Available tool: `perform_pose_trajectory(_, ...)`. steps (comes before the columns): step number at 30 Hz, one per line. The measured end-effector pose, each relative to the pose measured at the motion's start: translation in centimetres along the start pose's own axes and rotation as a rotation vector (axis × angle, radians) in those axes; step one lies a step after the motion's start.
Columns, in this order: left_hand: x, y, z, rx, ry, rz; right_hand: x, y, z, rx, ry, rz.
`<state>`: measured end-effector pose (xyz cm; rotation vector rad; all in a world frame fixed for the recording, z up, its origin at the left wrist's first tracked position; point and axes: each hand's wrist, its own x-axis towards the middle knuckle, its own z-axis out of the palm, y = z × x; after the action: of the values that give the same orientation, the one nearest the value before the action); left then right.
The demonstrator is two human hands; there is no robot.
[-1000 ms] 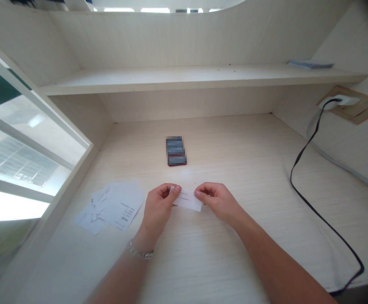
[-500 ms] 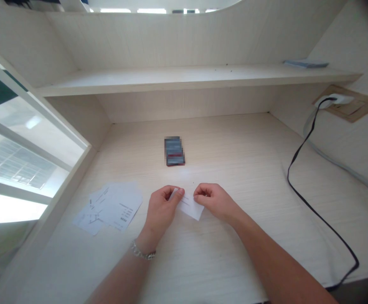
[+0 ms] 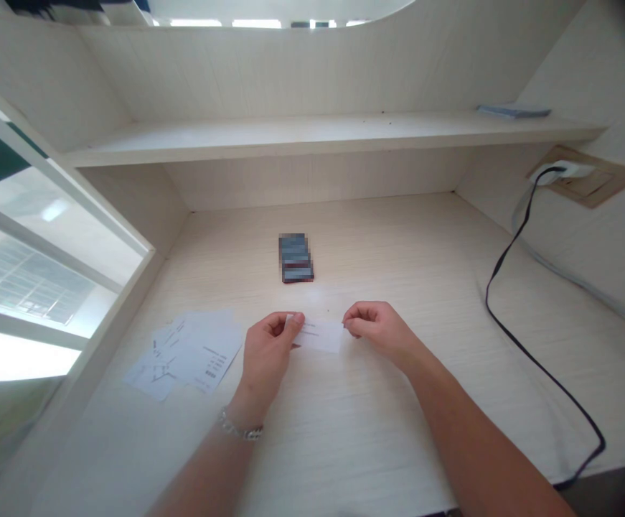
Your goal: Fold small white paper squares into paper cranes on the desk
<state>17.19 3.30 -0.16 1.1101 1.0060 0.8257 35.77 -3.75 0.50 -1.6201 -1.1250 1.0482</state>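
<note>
My left hand (image 3: 268, 352) pinches the left end of a small white paper slip (image 3: 318, 334) between thumb and fingers. My right hand (image 3: 380, 332) sits just off the slip's right end, its curled fingertips almost at the edge and holding nothing I can see. Behind the hands lies a dark stack of cards (image 3: 295, 258), pixelated and unreadable. Several printed white papers (image 3: 199, 352) overlap to the left of my left hand. A metal chain bracelet (image 3: 242, 431) circles my left wrist.
The pale wood-grain desk (image 3: 398, 402) sits under a long shelf (image 3: 312, 136) holding a flat bluish booklet (image 3: 514, 110). A black cable (image 3: 527, 352) runs from a wall socket (image 3: 562, 174) along the right side. A window (image 3: 32, 237) lies at the left.
My right hand has moved right, off the slip's end. The slip has swung from a tilted position to nearly level, still held by my left hand.
</note>
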Motion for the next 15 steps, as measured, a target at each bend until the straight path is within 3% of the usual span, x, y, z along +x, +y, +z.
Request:
perform_pose_trajectory(4,0.1,0.2,-0.1,-0.103,0.070,-0.001,0.1,0.0,0.2,0.156,0.090,-0.011)
perform_pose_trajectory(7,-0.1,0.1,0.2,-0.108,0.058,-0.003,0.3,0.0,1.3,0.266,0.013,-0.002)
perform_pose_trajectory(10,-0.4,0.1,0.4,0.001,-0.023,-0.019,0.4,0.3,1.9,0.259,-0.001,-0.016)
perform_pose_trajectory(15,-0.5,0.6,-0.1,0.365,-0.223,0.019,0.1,0.3,2.0,0.128,0.012,-0.041)
